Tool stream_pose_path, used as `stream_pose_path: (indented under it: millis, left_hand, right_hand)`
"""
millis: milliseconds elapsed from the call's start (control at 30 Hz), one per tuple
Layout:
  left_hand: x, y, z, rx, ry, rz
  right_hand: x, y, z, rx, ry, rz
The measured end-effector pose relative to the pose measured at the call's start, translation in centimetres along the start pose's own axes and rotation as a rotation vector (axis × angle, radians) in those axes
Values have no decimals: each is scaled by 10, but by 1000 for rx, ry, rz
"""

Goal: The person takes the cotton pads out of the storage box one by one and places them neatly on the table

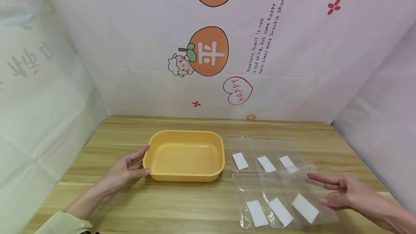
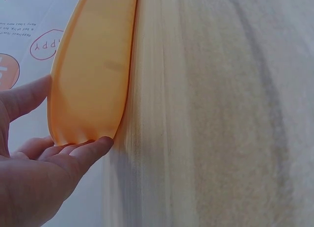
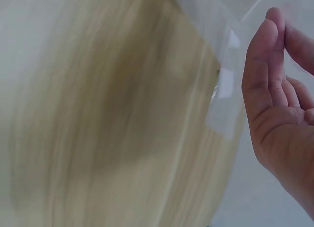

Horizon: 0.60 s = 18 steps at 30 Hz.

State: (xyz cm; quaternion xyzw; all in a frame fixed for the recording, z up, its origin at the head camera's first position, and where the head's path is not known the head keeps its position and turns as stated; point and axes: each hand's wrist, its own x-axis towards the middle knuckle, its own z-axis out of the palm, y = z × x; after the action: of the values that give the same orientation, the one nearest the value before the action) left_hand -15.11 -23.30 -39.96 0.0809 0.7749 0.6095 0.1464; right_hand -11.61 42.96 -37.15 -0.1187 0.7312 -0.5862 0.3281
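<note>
In the head view, my left hand (image 1: pixel 121 170) holds the left end of a yellow rectangular plastic basin (image 1: pixel 183 178). From the left wrist view, one digit touches the rim of the basin (image 2: pixel 93 74) and another fingertip meets its lower edge. Beyond the right edge of the clear zip bags lies my right hand (image 1: pixel 344 192), fingers fairly straight and thumb apart, gripping nothing. Those bags lie in two overlapping rows, each with a white rectangular piece (image 1: pixel 305 208) inside. Whether the right fingertips touch the nearest clear bag (image 1: pixel 321 217) I cannot tell.
The wood-grain table (image 1: pixel 156 208) carries the basin on the left and the bags on the right. A printed white cloth (image 1: pixel 143 82) rises behind the table's far edge, and pale cloth walls (image 1: pixel 29 118) stand at both sides.
</note>
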Motion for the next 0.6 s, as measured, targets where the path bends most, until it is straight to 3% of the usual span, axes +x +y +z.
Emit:
stream_pose_path:
  millis: [400,600]
  left_hand:
    - [0,1,1,0,-4,-11]
    - [0,1,1,8,-2,-5]
  right_hand:
    - [-4,24,-9,-158,38,-69]
    - [-5,32,-7,-287,100,-150]
